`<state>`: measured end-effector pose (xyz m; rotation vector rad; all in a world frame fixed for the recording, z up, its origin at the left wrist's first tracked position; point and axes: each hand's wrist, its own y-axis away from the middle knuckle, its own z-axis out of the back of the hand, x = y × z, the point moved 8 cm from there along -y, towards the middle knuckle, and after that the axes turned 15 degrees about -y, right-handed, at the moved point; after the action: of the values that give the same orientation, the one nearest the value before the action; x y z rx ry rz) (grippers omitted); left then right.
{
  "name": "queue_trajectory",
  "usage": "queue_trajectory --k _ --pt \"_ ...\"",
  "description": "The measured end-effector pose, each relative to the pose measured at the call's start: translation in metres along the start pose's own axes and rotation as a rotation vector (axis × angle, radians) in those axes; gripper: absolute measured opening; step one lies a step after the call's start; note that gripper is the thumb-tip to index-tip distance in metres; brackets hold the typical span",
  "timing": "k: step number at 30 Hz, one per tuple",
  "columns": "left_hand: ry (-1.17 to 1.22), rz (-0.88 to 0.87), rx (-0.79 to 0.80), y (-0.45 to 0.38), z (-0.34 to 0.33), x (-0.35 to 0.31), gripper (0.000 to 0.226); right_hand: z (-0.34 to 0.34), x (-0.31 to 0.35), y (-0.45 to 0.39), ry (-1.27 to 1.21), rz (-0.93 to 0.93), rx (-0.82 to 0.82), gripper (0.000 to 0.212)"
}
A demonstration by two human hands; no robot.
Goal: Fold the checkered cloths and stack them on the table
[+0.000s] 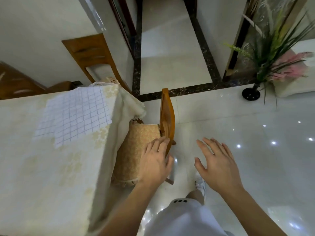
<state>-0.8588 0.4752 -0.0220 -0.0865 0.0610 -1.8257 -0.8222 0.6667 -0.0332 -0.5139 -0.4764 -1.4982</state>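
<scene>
From the head camera, the checkered cloths [75, 114] lie folded in a loose stack at the far right corner of the counter [34, 167], near its edge. The left hand [154, 160] is spread over the back of a wooden chair [167, 120] tucked under the counter; whether it touches the chair I cannot tell. Its fingers [159, 143] are straight and hold nothing. The right hand [216, 165] hovers over the tiled floor [255, 150], released and empty.

The stack sits close to the corner, so a nudge to the draped tablecloth or chair could slide it off.

No container holding anything is visible; a dark vase [250, 93] with a plant stands far right.
</scene>
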Motion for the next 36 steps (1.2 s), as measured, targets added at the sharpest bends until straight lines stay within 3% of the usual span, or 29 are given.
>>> queue_trajectory --k 16,27,36 --pt "0.009 0.371 0.040 -0.226 -0.034 0.049 0.053 0.007 -0.024 -0.287 0.094 0.215 0.217 0.064" --pt "-0.031 0.595 0.143 -0.294 -0.054 0.087 0.057 -0.038 0.004 -0.425 0.083 0.441 0.395 0.057" --pt "-0.043 0.912 0.206 -0.357 -0.071 0.116 0.059 -0.088 0.031 -0.537 0.008 0.701 0.632 0.059"
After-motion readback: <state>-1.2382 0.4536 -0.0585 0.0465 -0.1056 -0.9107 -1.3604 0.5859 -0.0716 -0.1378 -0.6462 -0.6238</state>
